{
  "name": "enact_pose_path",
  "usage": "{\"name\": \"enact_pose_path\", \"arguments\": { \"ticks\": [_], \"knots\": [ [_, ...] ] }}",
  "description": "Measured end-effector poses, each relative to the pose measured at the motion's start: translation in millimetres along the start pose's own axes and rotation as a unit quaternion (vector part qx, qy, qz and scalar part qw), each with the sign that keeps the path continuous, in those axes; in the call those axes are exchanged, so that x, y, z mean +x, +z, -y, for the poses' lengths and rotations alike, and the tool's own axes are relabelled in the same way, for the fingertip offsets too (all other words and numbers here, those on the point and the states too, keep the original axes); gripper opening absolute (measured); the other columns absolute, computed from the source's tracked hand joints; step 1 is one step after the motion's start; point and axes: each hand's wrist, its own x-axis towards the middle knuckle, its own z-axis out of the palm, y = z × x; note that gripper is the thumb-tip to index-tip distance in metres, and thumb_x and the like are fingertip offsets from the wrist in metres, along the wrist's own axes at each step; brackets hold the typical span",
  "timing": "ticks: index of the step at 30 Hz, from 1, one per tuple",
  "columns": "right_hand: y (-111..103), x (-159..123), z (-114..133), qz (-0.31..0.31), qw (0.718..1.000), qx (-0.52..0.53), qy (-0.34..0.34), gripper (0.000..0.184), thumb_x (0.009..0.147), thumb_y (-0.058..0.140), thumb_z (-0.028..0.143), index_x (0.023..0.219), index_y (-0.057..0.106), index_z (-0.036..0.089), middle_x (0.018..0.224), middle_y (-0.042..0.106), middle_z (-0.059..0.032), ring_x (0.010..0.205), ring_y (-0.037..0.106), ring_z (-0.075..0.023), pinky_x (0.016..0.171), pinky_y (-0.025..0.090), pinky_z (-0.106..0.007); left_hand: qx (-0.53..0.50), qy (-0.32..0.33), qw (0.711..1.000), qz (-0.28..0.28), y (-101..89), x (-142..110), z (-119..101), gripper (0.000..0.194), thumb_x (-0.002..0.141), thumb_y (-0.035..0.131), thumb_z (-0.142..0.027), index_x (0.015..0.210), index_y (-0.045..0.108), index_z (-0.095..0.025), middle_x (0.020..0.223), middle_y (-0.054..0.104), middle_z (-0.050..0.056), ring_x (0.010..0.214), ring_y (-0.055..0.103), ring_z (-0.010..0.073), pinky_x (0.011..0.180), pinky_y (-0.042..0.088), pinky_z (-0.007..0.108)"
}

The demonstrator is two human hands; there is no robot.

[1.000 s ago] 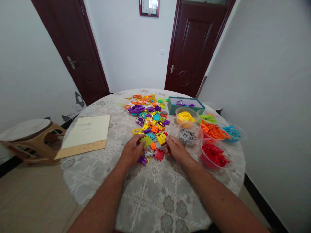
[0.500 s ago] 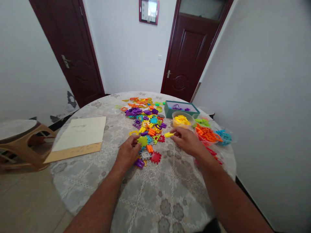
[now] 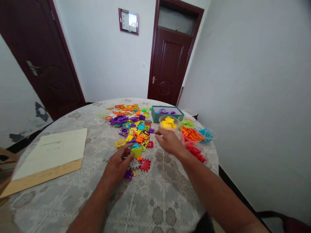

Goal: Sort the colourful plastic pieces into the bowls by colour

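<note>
My left hand (image 3: 118, 163) pinches the edge of a lime green square building piece (image 3: 136, 152) between thumb and fingers, just above the pile. Under and around it lie a red square piece (image 3: 145, 165), a grey window-like piece (image 3: 134, 163), a purple piece (image 3: 128, 174) and some orange (image 3: 139, 159). My right hand (image 3: 168, 141) is closed, fingers curled, in front of a clear bowl of yellow pieces (image 3: 168, 123). Nothing shows in its fingers, and their inner side is hidden. A purple peg-like piece (image 3: 151, 130) lies close to its fingertips.
Mixed pieces (image 3: 119, 120) spread toward the far edge. At right stand a green box (image 3: 155, 117) and tubs of lime (image 3: 187, 123), orange (image 3: 191, 133), blue (image 3: 206, 135) and red (image 3: 195, 152) pieces. Paper on a board (image 3: 51, 152) lies at left.
The yellow piece that was in my right fingers is out of sight. My right hand has moved slightly forward. My left hand has shifted the lime piece a little right and nearer. The view has turned right.
</note>
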Motion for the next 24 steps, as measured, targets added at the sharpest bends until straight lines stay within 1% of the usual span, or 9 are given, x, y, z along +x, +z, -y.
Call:
{"name": "enact_pose_path", "arguments": {
  "ticks": [5, 9, 11, 14, 15, 17, 19, 21, 24],
  "knots": [
    [33, -35, 47, 0.067, 0.994, 0.074, -0.037, 0.017, 0.097, 0.059, 0.025, 0.105, 0.074, 0.021, 0.106, 0.078, -0.0084, 0.096, 0.07, -0.0233, 0.089, 0.049, -0.033, -0.112, -0.03, 0.991, 0.073, 2.4, -1, -5, 0.063, 0.083, 0.075, -0.048, 0.139, 0.06, -0.022, 0.107, 0.077, 0.008, 0.098, 0.075, 0.0254, 0.089, 0.062, 0.041],
    [44, -43, 45, 0.08, 0.982, 0.17, -0.001, 0.016, 0.093, 0.058, 0.02, 0.099, 0.073, 0.021, 0.096, 0.077, -0.0053, 0.09, 0.07, -0.0213, 0.084, 0.052, -0.033, -0.146, -0.055, 0.982, 0.103, 3.5, -4, -12, 0.061, 0.079, 0.079, -0.051, 0.13, 0.063, -0.021, 0.109, 0.078, 0.009, 0.099, 0.075, 0.0266, 0.087, 0.063, 0.041],
    [46, -47, 35, 0.114, 0.946, 0.291, 0.089, 0.015, 0.092, 0.058, 0.021, 0.099, 0.072, 0.022, 0.08, 0.074, -0.002, 0.075, 0.07, -0.0186, 0.072, 0.054, -0.03, -0.144, -0.061, 0.982, 0.107, 4.1, -5, -16, 0.058, 0.08, 0.078, -0.053, 0.127, 0.065, -0.02, 0.104, 0.078, 0.009, 0.094, 0.076, 0.0259, 0.083, 0.063, 0.04],
    [45, -52, 20, 0.135, 0.852, 0.452, 0.226, 0.015, 0.09, 0.06, 0.024, 0.102, 0.068, 0.019, 0.068, 0.068, 0.0006, 0.058, 0.065, -0.0145, 0.056, 0.053, -0.025, -0.125, -0.056, 0.986, 0.098, 3.8, -7, -20, 0.051, 0.085, 0.074, -0.051, 0.124, 0.066, -0.019, 0.091, 0.077, 0.005, 0.08, 0.074, 0.0212, 0.077, 0.062, 0.036],
    [43, -53, 15, 0.128, 0.831, 0.48, 0.249, 0.015, 0.089, 0.062, 0.024, 0.101, 0.067, 0.018, 0.068, 0.068, 0.0004, 0.057, 0.064, -0.0135, 0.054, 0.053, -0.024, -0.117, -0.051, 0.988, 0.092, 3.2, -7, -20, 0.049, 0.085, 0.074, -0.05, 0.122, 0.066, -0.019, 0.087, 0.075, 0.003, 0.076, 0.073, 0.0198, 0.075, 0.061, 0.035],
    [39, -58, 10, 0.112, 0.812, 0.505, 0.272, 0.016, 0.086, 0.067, 0.026, 0.099, 0.067, 0.017, 0.068, 0.068, 0.0002, 0.055, 0.063, -0.0118, 0.053, 0.052, -0.022, -0.11, -0.045, 0.99, 0.073, 1.5, -6, -21, 0.046, 0.086, 0.073, -0.048, 0.119, 0.067, -0.018, 0.083, 0.074, 0.002, 0.072, 0.071, 0.0185, 0.072, 0.06, 0.033],
    [34, -64, 8, 0.103, 0.807, 0.509, 0.281, 0.019, 0.084, 0.071, 0.03, 0.097, 0.066, 0.017, 0.067, 0.067, 0.0006, 0.054, 0.062, -0.0113, 0.052, 0.052, -0.022, -0.108, -0.046, 0.992, 0.051, -0.4, -5, -23, 0.045, 0.084, 0.074, -0.049, 0.116, 0.068, -0.018, 0.083, 0.074, 0.002, 0.07, 0.071, 0.0183, 0.07, 0.059, 0.033],
    [27, -73, 9, 0.1, 0.819, 0.495, 0.274, 0.021, 0.084, 0.072, 0.032, 0.098, 0.067, 0.017, 0.068, 0.067, 0.0005, 0.056, 0.063, -0.0119, 0.054, 0.053, -0.023, -0.096, -0.05, 0.994, 0.025, -2.2, -5, -25, 0.044, 0.083, 0.073, -0.05, 0.112, 0.07, -0.018, 0.083, 0.074, 0.003, 0.069, 0.071, 0.0186, 0.07, 0.059, 0.033],
    [6, -85, 6, 0.095, 0.878, 0.416, 0.216, 0.02, 0.087, 0.069, 0.034, 0.099, 0.07, 0.018, 0.074, 0.07, -0.0013, 0.063, 0.066, -0.0141, 0.058, 0.054, -0.025, -0.049, -0.056, 0.997, -0.015, -4.9, -5, -28, 0.042, 0.084, 0.071, -0.051, 0.109, 0.071, -0.018, 0.076, 0.074, 0.002, 0.069, 0.071, 0.0194, 0.07, 0.057, 0.032]
  ]
}}
